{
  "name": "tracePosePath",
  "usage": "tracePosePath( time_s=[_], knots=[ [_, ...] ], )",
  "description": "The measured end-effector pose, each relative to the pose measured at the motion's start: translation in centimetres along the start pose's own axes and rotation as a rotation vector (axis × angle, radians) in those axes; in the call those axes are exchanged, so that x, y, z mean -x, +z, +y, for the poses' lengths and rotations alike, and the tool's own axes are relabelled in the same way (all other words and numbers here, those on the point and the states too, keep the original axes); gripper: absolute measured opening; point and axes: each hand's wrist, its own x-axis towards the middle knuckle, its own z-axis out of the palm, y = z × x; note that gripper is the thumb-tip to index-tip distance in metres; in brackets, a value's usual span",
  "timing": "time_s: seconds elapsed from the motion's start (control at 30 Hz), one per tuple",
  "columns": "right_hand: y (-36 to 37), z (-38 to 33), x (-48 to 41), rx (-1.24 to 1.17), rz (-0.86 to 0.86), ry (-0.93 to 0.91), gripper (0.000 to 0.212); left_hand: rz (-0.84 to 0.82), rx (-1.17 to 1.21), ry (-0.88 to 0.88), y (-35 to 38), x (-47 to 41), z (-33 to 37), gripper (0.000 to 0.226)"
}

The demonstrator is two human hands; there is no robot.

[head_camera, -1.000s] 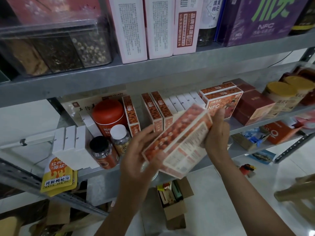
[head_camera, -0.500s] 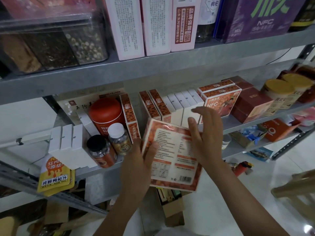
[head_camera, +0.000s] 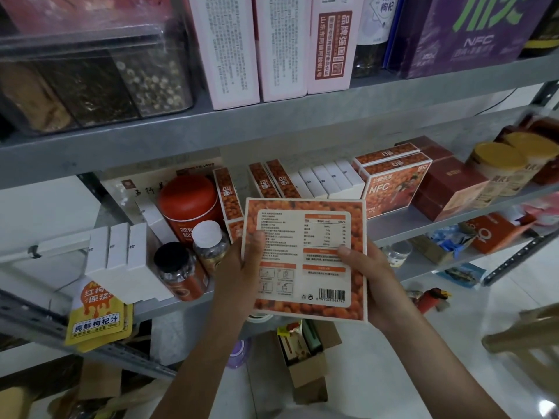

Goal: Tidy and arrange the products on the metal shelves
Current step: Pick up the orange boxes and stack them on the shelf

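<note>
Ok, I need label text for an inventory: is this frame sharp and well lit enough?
Head view: dim, flat light; the orange box, in the left hand and right hand, shows its barcode, but the fine print smears. Head view: wide-angle lens bows the metal shelf edge, and corners soften.

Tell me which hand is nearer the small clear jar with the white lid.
Left. The left hand grips the flat orange berry-print box at its left edge, right beside the white-lidded clear jar; the right hand holds the box's right edge, the whole box away from it.
</note>
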Motion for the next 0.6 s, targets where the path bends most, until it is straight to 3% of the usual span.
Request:
tracePosePath(
  time_s=[0.07,0.17,0.3,0.4,0.6],
  knots=[
    [0.1,0.1,-0.1,-0.011,0.009,-0.011,0.057,0.060,-0.203,0.124,0.1,-0.3,-0.5,0.046],
    [0.5,0.2,-0.5,-0.100,0.068,-0.015,0.058,0.188,-0.523,0.466,0.1,-0.3,-1.4,0.048],
    [1.0,-0.1,-0.9,-0.157,0.108,-0.069,0.051,0.066,-0.615,0.920,1.4,0.9,-2.4,0.043],
    [1.5,-0.2,-1.1,-0.167,0.116,-0.084,0.047,-0.023,-0.725,0.998,2.4,1.3,-3.0,0.045],
    [2.6,0.2,-0.8,-0.240,0.126,-0.092,0.049,0.157,-0.796,0.955,3.3,0.4,-3.0,0.039]
  ],
)
